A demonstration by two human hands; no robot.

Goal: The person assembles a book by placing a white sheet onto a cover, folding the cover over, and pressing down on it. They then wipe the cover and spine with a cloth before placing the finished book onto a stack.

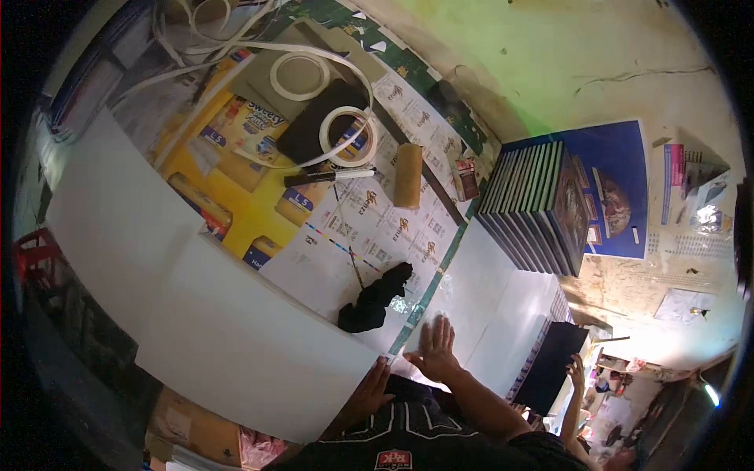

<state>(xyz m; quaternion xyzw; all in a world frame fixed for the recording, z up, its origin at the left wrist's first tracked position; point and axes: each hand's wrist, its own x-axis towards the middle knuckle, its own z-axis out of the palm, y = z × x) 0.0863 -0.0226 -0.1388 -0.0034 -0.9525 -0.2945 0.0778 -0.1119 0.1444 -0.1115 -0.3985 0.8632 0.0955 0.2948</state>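
My right hand [436, 352] lies flat on the white table surface [471, 314], fingers stretched out and thumb apart, with nothing in it. At the near table edge, my left hand [372, 390] rests with its fingers extended by the corner of a large white sheet [259, 330]. I see nothing held in it, though its underside is hidden. Between the hands a green strip [428, 292] runs away along the printed paper. A crumpled black cloth [377, 300] lies just beyond my hands.
A stack of dark boards [528, 208] stands at right. Farther off are a brown tape roll [408, 177], a black marker [330, 177], a tape ring [348, 136] and loose white strips [236, 49]. Another person's hand [576, 370] touches a black panel [552, 367].
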